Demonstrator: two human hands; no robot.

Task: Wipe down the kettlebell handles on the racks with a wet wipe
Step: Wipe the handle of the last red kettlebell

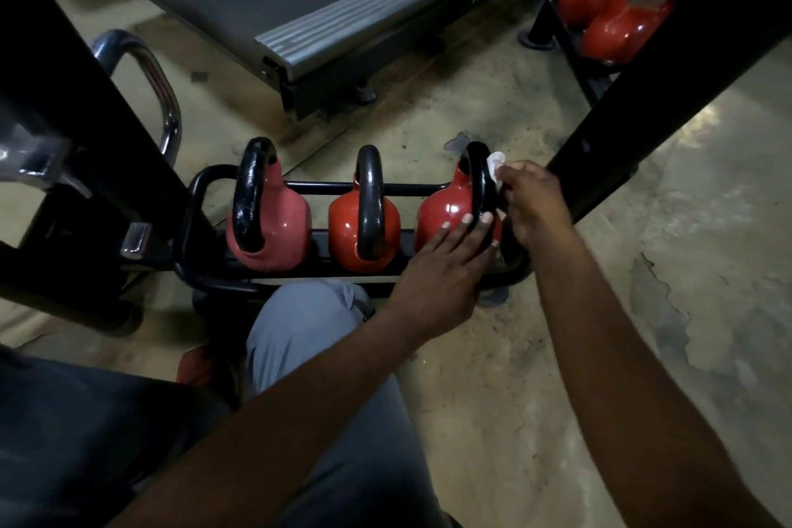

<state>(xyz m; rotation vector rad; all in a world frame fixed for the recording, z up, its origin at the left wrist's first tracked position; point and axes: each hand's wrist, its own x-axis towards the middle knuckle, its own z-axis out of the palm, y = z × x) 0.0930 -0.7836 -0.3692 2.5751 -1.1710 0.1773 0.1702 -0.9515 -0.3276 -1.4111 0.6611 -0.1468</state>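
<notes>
On the rack [201, 201], right hand [531, 201] holds wipe [495, 163] against upright handle [478, 180].

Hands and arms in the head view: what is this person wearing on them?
Nothing that shows: the left hand and right hand are ungloved, with no rings or watch visible, and both forearms are bare, without sleeves.

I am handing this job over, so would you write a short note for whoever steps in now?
Left hand: straight fingers steady the right kettlebell on the low rack.
Right hand: pinches the wet wipe against that bell's handle.
Done: cannot tell which handles are wiped.
To do: finish this handle; check the middle kettlebell, left kettlebell and the red pair on the far rack.
</notes>
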